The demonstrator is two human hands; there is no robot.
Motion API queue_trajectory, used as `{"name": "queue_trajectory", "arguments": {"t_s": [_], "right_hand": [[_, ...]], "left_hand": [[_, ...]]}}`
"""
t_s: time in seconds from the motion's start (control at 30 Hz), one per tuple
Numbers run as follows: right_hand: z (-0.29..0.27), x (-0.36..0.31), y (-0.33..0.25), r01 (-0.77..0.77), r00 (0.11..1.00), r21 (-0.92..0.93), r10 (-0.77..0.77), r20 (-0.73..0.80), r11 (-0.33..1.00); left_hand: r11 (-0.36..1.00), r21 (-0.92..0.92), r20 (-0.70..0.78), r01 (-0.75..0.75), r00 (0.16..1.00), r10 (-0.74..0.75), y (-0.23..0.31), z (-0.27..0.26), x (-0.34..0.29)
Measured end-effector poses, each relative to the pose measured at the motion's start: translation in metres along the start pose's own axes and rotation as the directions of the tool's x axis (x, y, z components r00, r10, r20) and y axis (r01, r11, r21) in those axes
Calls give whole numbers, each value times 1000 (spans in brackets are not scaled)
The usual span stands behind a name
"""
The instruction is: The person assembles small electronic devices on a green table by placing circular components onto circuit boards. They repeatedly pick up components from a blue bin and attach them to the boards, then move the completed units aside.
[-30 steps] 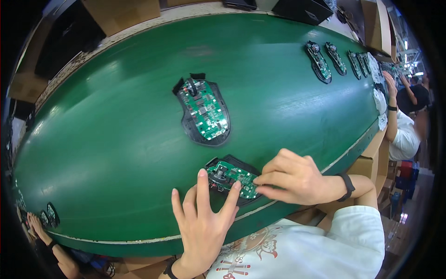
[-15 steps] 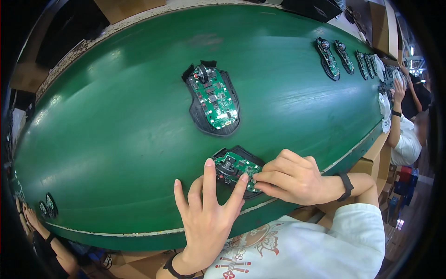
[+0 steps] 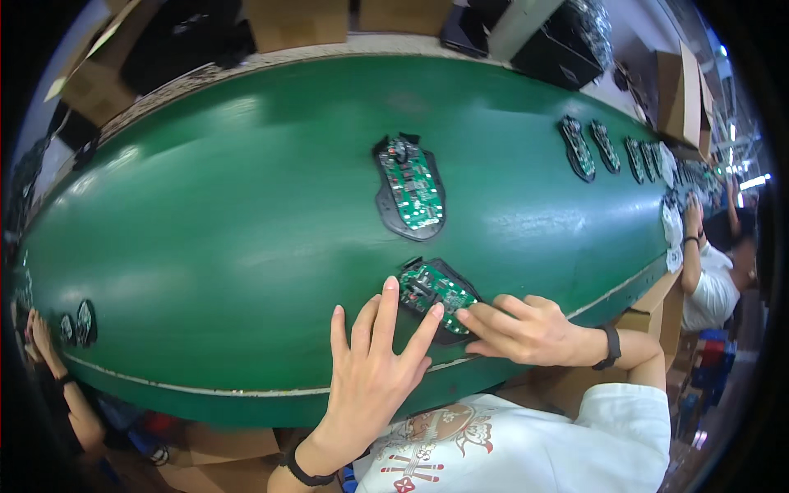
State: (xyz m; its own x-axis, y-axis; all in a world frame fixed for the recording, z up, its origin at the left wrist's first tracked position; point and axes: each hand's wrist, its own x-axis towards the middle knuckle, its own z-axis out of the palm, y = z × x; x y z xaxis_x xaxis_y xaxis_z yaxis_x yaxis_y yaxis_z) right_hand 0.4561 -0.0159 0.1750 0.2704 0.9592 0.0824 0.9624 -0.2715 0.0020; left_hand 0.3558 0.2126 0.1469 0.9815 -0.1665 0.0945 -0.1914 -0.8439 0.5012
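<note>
A half-built computer mouse (image 3: 448, 297), a black base with a green circuit board and scroll wheel on it, lies slantwise on the green belt near its front edge. My left hand (image 3: 375, 359) has its fingers spread; the index fingertip reaches the mouse's left end and the thumb tip rests on the board. At the lower right end of the board, the fingers of my right hand (image 3: 526, 330) are pinched together. Whatever they grip is too small or hidden to make out. Farther off lies a second open mouse base (image 3: 412, 191) with its board facing up.
Several more mouse bases (image 3: 578, 149) stand in a row at the far right, beside white bags (image 3: 671, 223). Two others (image 3: 85, 322) lie at the left end. Co-workers' hands (image 3: 693, 214) show at both ends. Cardboard boxes (image 3: 297, 25) line the far side.
The view has tilted up and shows more of the far side. Both hands stay at the same mouse, and my right fingers have shifted slightly along its end.
</note>
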Motion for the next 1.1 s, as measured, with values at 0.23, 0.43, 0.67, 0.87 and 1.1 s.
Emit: {"name": "queue_trajectory", "arguments": {"t_s": [0.23,0.43,0.67,0.87,1.1], "right_hand": [[4,-5,-1,-7,997,49,11,-81,999],[1,-20,2,-125,988,104,134,-82,987],[10,-28,0,-176,972,150,195,-128,973],[9,-23,0,-184,980,114,190,-53,976],[6,-21,9,-73,997,59,75,-34,996]], "left_hand": [[989,8,-106,146,984,-144,-8,-9,-65],[972,27,-183,235,957,-226,-14,-5,-99],[980,62,-164,187,971,-175,-1,5,-85],[982,139,-75,127,990,-118,0,10,-63],[979,163,5,124,992,-127,-10,8,-65]]}}
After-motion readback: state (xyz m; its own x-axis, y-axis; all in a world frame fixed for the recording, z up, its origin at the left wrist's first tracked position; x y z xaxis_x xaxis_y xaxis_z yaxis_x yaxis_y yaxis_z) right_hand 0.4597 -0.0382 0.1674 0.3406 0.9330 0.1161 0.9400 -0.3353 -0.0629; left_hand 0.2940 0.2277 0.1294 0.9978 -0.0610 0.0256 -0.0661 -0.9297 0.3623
